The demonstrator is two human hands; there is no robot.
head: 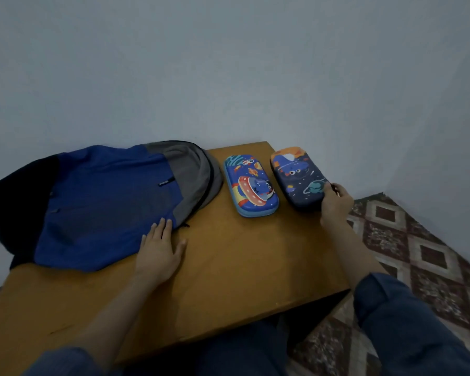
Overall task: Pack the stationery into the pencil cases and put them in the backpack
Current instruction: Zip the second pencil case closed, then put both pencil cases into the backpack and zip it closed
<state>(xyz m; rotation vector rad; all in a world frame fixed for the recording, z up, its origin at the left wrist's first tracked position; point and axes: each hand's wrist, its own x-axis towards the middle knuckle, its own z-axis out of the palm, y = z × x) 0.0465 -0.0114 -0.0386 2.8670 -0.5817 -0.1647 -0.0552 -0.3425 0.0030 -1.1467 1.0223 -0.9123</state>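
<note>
A blue, grey and black backpack lies flat on the left of the brown table. Two closed pencil cases lie at the back right. The bright blue case with a UFO picture sits in the middle. To its right, near the table's edge, lies the dark navy case with planets. My right hand grips the near right corner of the navy case. Flat and open, my left hand rests on the table with its fingertips on the backpack's near edge. No loose stationery shows.
A pale wall stands close behind the table. A patterned red and cream floor covering lies to the right. My legs in blue trousers are at the table's near edge.
</note>
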